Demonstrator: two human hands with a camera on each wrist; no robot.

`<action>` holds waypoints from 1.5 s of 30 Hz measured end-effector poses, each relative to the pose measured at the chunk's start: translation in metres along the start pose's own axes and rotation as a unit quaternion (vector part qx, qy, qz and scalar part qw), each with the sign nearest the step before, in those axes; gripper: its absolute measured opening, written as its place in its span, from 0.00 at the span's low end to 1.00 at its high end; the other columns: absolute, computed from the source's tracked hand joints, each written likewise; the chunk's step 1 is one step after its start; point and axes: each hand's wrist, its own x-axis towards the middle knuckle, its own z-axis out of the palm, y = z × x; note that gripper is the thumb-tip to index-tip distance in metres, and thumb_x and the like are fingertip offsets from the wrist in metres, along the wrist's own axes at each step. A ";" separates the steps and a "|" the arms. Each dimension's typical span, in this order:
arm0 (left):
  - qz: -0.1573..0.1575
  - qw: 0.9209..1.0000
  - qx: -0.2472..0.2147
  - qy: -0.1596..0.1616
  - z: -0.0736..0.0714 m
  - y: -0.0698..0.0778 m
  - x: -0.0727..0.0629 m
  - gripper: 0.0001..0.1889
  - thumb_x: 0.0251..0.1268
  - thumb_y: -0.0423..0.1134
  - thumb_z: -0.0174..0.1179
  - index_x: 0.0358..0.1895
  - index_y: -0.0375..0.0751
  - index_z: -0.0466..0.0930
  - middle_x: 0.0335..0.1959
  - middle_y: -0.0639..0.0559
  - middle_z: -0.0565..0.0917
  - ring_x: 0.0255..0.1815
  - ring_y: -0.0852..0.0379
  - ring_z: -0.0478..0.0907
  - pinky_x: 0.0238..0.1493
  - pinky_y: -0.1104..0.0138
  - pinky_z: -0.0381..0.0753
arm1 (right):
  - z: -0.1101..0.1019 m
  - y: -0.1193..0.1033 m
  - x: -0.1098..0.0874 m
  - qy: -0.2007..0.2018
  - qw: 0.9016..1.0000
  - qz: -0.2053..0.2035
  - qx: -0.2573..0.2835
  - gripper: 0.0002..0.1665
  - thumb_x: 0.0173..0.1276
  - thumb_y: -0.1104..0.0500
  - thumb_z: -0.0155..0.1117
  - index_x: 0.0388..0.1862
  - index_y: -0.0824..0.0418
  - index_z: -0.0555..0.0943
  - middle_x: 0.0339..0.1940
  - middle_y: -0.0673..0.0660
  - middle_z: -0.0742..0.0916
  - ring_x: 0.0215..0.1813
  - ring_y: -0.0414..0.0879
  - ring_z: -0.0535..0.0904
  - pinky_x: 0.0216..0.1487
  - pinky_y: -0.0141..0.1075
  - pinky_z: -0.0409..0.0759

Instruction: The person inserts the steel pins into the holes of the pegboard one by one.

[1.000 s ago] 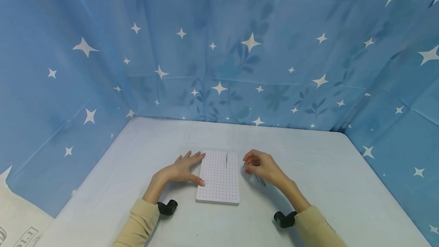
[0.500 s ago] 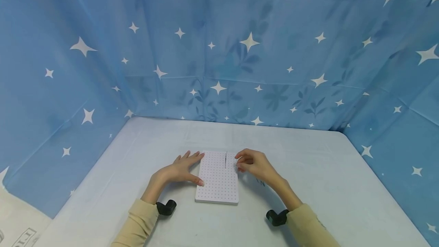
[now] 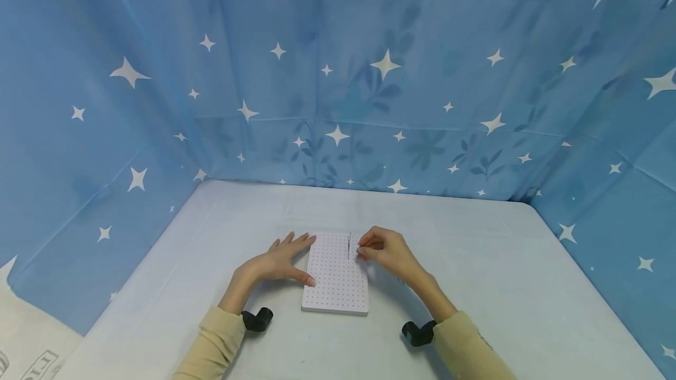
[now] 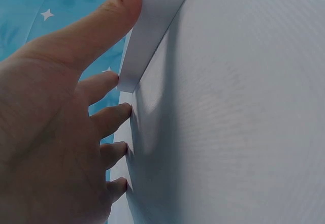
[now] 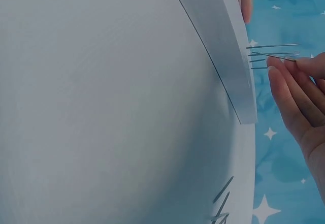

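Pinching a thin metal pin point(image 5: 279, 57), the right hand point(image 3: 389, 251) is near the white pegboard point(image 3: 335, 286)'s far right corner, between the counter point(image 3: 465, 251)'s side edges; the left hand point(image 3: 274, 264), fingers spread, touches the board's left side.

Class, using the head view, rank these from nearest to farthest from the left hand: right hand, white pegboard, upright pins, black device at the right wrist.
1. White pegboard, touched by the left hand.
2. Upright pins, in the pegboard's far right part.
3. Right hand, at the pegboard's right edge.
4. Black device, lower right, at the right wrist.
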 end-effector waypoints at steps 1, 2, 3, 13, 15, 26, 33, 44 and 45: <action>0.000 1.000 0.000 0.000 0.000 0.000 0.000 0.57 0.51 0.57 0.78 0.83 0.47 0.55 0.85 0.43 0.53 0.86 0.34 0.38 0.83 0.38 0.35 | 0.001 0.000 0.001 0.002 1.000 0.000 0.000 0.05 0.65 0.66 0.73 0.37 0.59 0.85 0.35 0.51 0.90 0.37 0.42 0.87 0.43 0.32 0.87; 0.000 1.000 -0.001 -0.001 0.000 0.000 0.000 0.57 0.51 0.57 0.78 0.83 0.47 0.55 0.85 0.43 0.53 0.86 0.34 0.38 0.83 0.38 0.35 | 0.001 0.000 0.001 0.004 1.000 0.000 -0.001 0.05 0.65 0.66 0.73 0.37 0.59 0.85 0.35 0.51 0.90 0.37 0.42 0.88 0.43 0.32 0.87; 0.000 1.000 0.000 -0.001 0.000 0.000 0.000 0.57 0.51 0.57 0.78 0.83 0.47 0.55 0.85 0.43 0.53 0.86 0.34 0.38 0.83 0.38 0.35 | 0.002 -0.001 0.002 0.004 1.000 -0.001 0.000 0.05 0.65 0.66 0.73 0.37 0.59 0.85 0.35 0.51 0.90 0.37 0.42 0.88 0.42 0.32 0.87; 0.000 1.000 0.007 -0.001 -0.001 0.001 0.000 0.57 0.51 0.58 0.77 0.83 0.47 0.55 0.84 0.42 0.54 0.85 0.33 0.39 0.83 0.38 0.36 | 0.009 -0.003 0.006 -0.006 1.000 -0.002 0.017 0.05 0.65 0.67 0.73 0.37 0.60 0.84 0.35 0.53 0.90 0.37 0.43 0.88 0.40 0.31 0.87; 0.000 1.000 0.006 -0.002 -0.001 0.001 0.000 0.57 0.51 0.58 0.78 0.83 0.47 0.55 0.84 0.42 0.54 0.85 0.33 0.39 0.83 0.38 0.36 | 0.010 -0.003 0.006 -0.008 1.000 -0.003 0.016 0.05 0.65 0.67 0.72 0.37 0.60 0.84 0.35 0.53 0.90 0.37 0.43 0.88 0.40 0.31 0.87; -0.001 1.000 -0.002 -0.004 -0.003 0.003 -0.001 0.57 0.52 0.57 0.78 0.83 0.47 0.55 0.85 0.43 0.54 0.86 0.34 0.39 0.83 0.38 0.35 | 0.014 -0.003 0.007 -0.029 0.999 -0.016 -0.001 0.05 0.64 0.67 0.73 0.36 0.59 0.86 0.34 0.51 0.90 0.36 0.41 0.87 0.38 0.30 0.87; -0.001 1.000 0.000 -0.004 -0.002 0.002 0.000 0.57 0.52 0.58 0.78 0.83 0.47 0.55 0.85 0.43 0.54 0.86 0.34 0.39 0.83 0.38 0.36 | 0.016 -0.003 0.006 -0.033 0.999 -0.022 -0.010 0.05 0.65 0.68 0.73 0.35 0.59 0.86 0.33 0.51 0.89 0.34 0.41 0.85 0.35 0.29 0.85; -0.001 1.000 0.004 -0.004 -0.001 0.001 0.000 0.57 0.51 0.57 0.78 0.83 0.48 0.55 0.85 0.43 0.54 0.86 0.34 0.39 0.83 0.38 0.36 | 0.015 -0.004 0.004 -0.035 0.999 -0.011 -0.033 0.05 0.65 0.67 0.73 0.35 0.58 0.86 0.34 0.51 0.90 0.34 0.41 0.84 0.36 0.30 0.86; 0.000 1.000 0.004 -0.004 -0.001 0.002 0.000 0.57 0.51 0.57 0.78 0.83 0.47 0.56 0.85 0.42 0.54 0.85 0.33 0.39 0.83 0.38 0.36 | 0.015 -0.004 0.004 -0.035 0.999 -0.009 -0.035 0.05 0.65 0.67 0.73 0.35 0.58 0.86 0.34 0.51 0.90 0.34 0.41 0.84 0.36 0.30 0.86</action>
